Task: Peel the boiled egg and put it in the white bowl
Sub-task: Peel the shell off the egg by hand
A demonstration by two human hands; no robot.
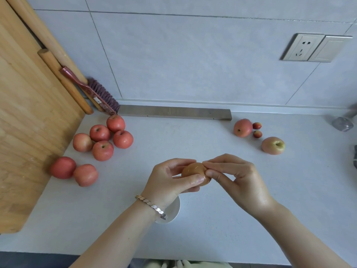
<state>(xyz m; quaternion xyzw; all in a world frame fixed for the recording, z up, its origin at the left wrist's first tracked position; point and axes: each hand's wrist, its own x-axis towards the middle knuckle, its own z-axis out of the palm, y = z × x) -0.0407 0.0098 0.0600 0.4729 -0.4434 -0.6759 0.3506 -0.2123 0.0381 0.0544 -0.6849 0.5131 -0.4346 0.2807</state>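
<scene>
A brown boiled egg point(193, 169) with fine cracks in its shell is held above the counter, in the middle of the view. My left hand point(170, 182) wraps around it, thumb across its lower front. My right hand point(233, 176) pinches the egg's right end with thumb and forefinger. The white bowl point(172, 209) stands on the counter right under my left wrist, which hides most of it; only its right rim and part of the inside show.
Several red apples point(103, 139) lie at the left, two more point(74, 171) by a big wooden board point(29, 122). Other apples point(272, 145) sit at the back right. A brush point(100, 95) leans at the wall, a metal object point(342, 123) at far right.
</scene>
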